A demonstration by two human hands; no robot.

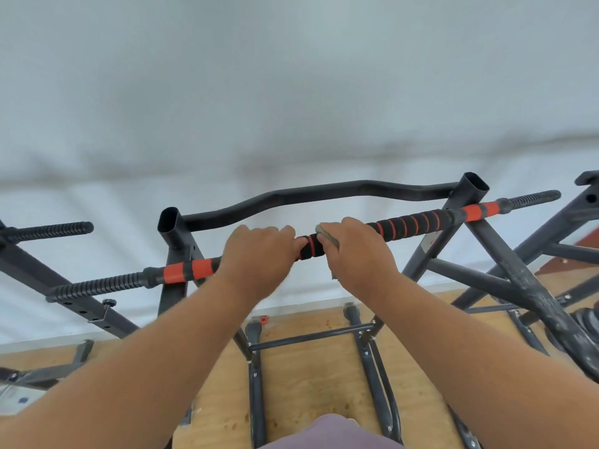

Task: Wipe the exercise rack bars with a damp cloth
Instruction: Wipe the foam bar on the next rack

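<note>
We have both hands on the padded bar [405, 223], the black bar with orange bands that runs from lower left to upper right across the middle of the frame and rests on the rack [418, 257]. Our left hand [259, 251] is wrapped around the bar just left of centre, holding it steady. Our right hand [356, 251] sits just beside it, closed around the bar with the cloth [325, 236] pressed under the fingers; only a pale edge of the cloth shows at the thumb side and below the palm.

To do this stroke well, we judge we should keep the cloth folded fully round the foam, squeeze firmly, and draw the right hand along toward the upper right, twisting a little so the underside is wiped too. The left hand should brace so the bar does not roll. The curved black bar [308, 194] behind, above our hands, looks yet to be wiped.
</note>
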